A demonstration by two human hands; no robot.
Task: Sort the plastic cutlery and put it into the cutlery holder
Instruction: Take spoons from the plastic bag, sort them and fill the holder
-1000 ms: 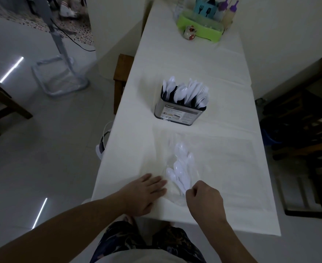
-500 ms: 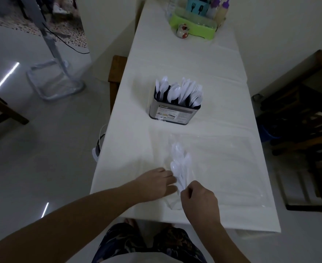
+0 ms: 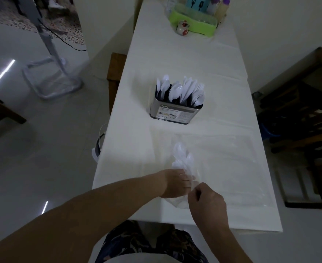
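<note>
So the plastic spoons (image 3: pixel 182 160) are white, bunched together in a loose bundle with the bowls pointing away, handle ends tucked right between the left hand (image 3: pixel 175 184) and right hand (image 3: pixel 206 203). The cutlery holder (image 3: pixel 175 111) is a shiny metal tin with a paper label, standing upright well beyond both hands, already crammed with white plastic cutlery sticking up.

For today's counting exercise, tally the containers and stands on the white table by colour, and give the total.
Silver: 1, the metal cutlery holder filled with white plastic cutlery.
Green: 1, the tray at the far end.
Teal: 1, the box with fork and spoon symbols, standing in that tray.
Total: 3.
</note>
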